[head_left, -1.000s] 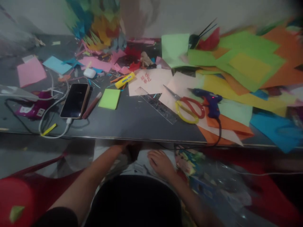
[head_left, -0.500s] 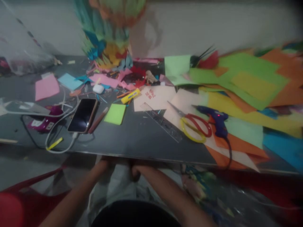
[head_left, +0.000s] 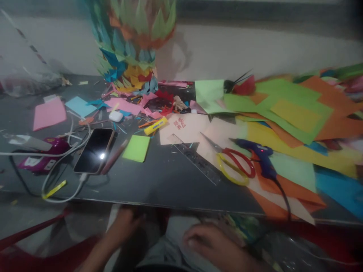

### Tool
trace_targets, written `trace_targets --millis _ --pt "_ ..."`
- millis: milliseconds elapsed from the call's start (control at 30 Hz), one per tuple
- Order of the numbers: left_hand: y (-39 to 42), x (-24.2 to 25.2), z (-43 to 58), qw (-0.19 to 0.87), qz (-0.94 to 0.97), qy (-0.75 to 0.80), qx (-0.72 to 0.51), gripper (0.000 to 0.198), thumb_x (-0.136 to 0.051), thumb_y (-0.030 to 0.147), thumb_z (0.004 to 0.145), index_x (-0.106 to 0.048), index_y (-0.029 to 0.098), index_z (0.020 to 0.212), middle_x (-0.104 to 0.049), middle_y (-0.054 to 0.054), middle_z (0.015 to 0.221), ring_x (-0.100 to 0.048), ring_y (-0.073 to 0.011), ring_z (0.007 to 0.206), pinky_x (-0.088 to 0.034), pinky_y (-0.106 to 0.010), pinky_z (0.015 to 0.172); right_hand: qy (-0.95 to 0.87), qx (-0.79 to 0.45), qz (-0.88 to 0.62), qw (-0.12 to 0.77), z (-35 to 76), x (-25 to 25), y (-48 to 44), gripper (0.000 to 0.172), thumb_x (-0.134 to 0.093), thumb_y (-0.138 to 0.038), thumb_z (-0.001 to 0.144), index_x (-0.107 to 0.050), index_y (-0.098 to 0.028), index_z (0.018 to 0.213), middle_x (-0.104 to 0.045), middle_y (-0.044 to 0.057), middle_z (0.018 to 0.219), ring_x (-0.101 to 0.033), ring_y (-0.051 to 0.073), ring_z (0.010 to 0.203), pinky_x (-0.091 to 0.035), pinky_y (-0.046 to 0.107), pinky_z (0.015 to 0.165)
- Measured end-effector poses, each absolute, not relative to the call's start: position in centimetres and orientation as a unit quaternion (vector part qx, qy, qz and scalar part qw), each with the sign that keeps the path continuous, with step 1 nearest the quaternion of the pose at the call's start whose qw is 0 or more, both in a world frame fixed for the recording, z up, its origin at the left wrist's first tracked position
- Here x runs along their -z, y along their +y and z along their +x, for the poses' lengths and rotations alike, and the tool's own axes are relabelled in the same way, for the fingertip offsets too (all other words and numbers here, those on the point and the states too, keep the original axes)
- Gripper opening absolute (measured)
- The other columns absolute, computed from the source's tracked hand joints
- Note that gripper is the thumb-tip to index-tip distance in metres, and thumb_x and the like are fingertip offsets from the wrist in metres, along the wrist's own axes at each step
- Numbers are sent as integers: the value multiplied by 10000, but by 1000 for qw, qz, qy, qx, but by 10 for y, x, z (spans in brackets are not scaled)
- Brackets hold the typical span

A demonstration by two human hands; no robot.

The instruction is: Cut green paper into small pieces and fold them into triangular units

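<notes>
My left hand (head_left: 127, 222) is low under the table's front edge, its fingers dim and blurred in shadow. My right hand (head_left: 205, 238) is above my lap, fingers curled in and the thumb folded near them, with nothing visible in it. Neither hand touches anything on the tabletop. Above the right hand on the table lie scissors (head_left: 239, 162) with red and yellow handles, a clear ruler (head_left: 195, 160) and a blue glue gun (head_left: 262, 155) with a red light lit. A green sticky-note pad (head_left: 137, 148) and a phone (head_left: 93, 151) on a white cable are farther left.
A layered paper figure (head_left: 133, 41) stands at the back among paper scraps. Coloured sheets (head_left: 297, 113) cover the right side. A yellow cutter (head_left: 155, 125) lies near a cream card (head_left: 184, 128) with red writing. A purple power strip (head_left: 42, 156) sits left, with cables around it.
My right hand has come back from under the table edge toward me and right. My left hand stays near the edge. The view has tilted, so the table appears lower.
</notes>
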State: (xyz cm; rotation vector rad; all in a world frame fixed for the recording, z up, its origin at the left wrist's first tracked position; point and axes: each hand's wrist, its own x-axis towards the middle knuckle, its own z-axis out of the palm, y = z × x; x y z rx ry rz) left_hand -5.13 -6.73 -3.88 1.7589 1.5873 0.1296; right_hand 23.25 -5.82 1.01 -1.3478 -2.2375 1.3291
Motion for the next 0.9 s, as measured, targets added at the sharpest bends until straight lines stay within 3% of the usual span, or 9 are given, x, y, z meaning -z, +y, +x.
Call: trace_targets --millis 100,133,200,267,367,700,900 --pt "-58 -13 -29 518 705 473 -100 215 -531 321 853 -643 335 1035 -685 33 1016 -631 -163 918 -503 -267 804 -763 -396 -472 195 220 -43 -33 200 -488 -303 875 -683 -264 898 -703 13 809 -652 144 734 -514 241 672" --pt "-47 -28 -22 501 719 461 -141 195 -500 321 870 -667 319 971 -696 30 958 -638 -152 870 -505 -255 772 -771 -340 -492 219 213 -49 -17 213 -473 -294 879 -678 -249 916 -699 22 812 -647 144 711 -511 245 650" --pt "-15 -48 -12 354 747 509 -241 210 -477 298 879 -655 249 978 -685 -19 948 -624 -169 869 -493 -296 790 -777 -208 -548 229 197 -52 18 219 -469 -246 871 -658 -210 975 -684 53 873 -635 163 703 -508 295 670" --pt "18 -50 -4 207 757 560 -264 212 -489 261 868 -634 197 1008 -656 -66 984 -591 -211 929 -468 -372 839 -790 -143 -558 211 186 -47 49 218 -489 -181 851 -647 -163 999 -664 78 896 -634 189 760 -502 322 689" --pt "48 -34 1 148 762 565 -279 172 -497 190 855 -634 173 958 -631 -75 971 -575 -206 913 -473 -368 830 -818 -136 -530 178 180 -39 72 180 -502 -157 848 -663 -170 926 -640 53 850 -625 180 763 -489 301 671" --pt "46 -24 -5 222 713 559 -360 155 -499 150 850 -626 187 932 -664 -37 908 -589 -172 865 -480 -329 784 -847 -104 -495 161 176 -33 68 201 -426 -173 904 -625 -199 903 -614 26 831 -588 149 776 -420 246 665" --pt "46 -24 -6 234 684 569 -392 158 -498 162 851 -629 192 933 -669 -39 928 -594 -171 901 -476 -336 823 -856 -48 -499 126 173 -29 69 178 -394 -177 904 -564 -200 855 -597 23 820 -563 146 742 -331 227 524"
